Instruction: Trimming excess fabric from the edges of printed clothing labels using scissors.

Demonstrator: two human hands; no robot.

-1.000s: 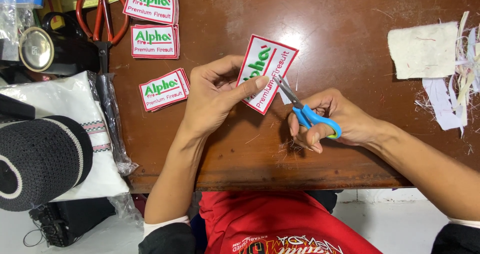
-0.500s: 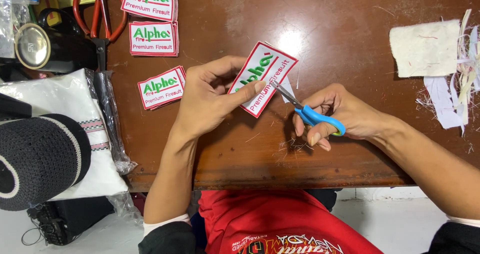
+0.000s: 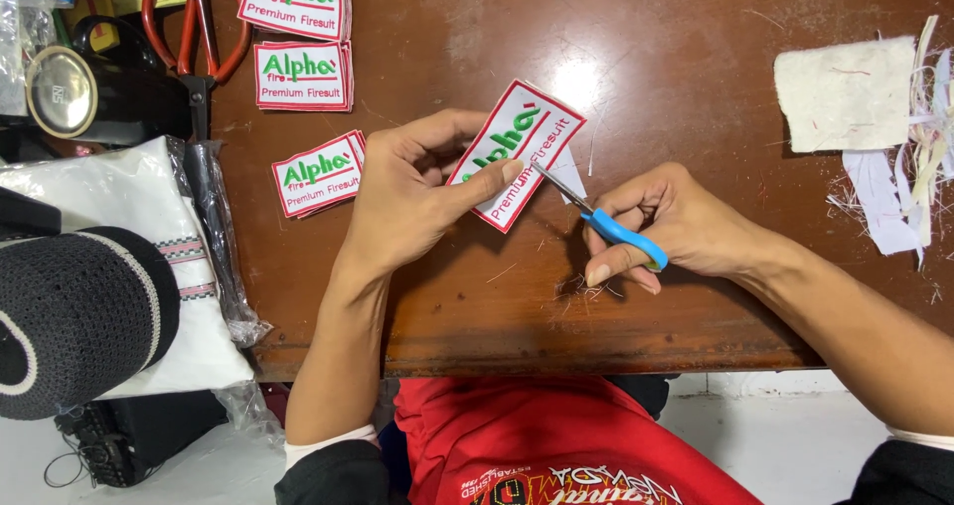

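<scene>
Our dark brown worktop (image 3: 696,97) carries three stacks of embroidered patches (image 3: 298,38) at the upper left and a white fabric scrap (image 3: 845,92) at right. Our left hand (image 3: 412,202) closes its grip on a red-bordered patch (image 3: 517,152), held tilted above the worktop's middle. Our right hand (image 3: 676,222) grips small blue-handled scissors (image 3: 606,222), blade tips touching the patch's edge.

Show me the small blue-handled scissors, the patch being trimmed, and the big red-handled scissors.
small blue-handled scissors (image 3: 624,238): head view, on the blue handle.
patch being trimmed (image 3: 522,137): head view, on its white embroidered face.
big red-handled scissors (image 3: 195,30): head view, between its red handle loops.
</scene>
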